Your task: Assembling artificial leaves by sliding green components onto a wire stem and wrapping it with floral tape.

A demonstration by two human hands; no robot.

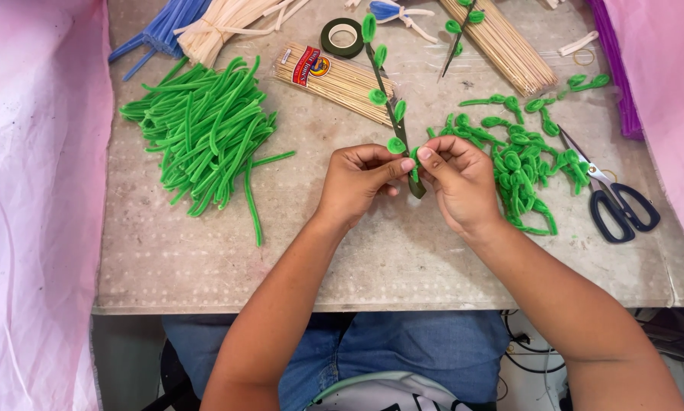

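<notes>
Pinching a dark green stem (391, 106) between them, both hands meet over the middle of the table (342, 259), a little toward its far edge. The left hand (357, 181) curls its fingers around the lower part of the stem, thumb pressed forward against it. The right hand (458, 181) closes its thumb and forefinger on the same spot from the other side, so the two thumbs almost touch. The stem slants away from the hands toward the far edge, with small green leaf loops (378, 97) set along both sides and one at its tip.

Just right of the right hand lies a heap of bent green leaf pieces (521, 164), touching the wrist side of that hand. Beyond it, near the right edge, rest black-handled scissors (616, 202), blades pointing toward the far side. On the left half of the table sits a thick pile of straight green pipe cleaners (205, 129), well apart from the hands. Along the far edge lie a packet of wooden skewers (330, 80), a roll of dark green tape (343, 36), a loose bundle of skewers (502, 46), cream pipe cleaners (224, 27) and blue pipe cleaners (159, 30). Pink cloth (38, 190) hangs at both sides.
</notes>
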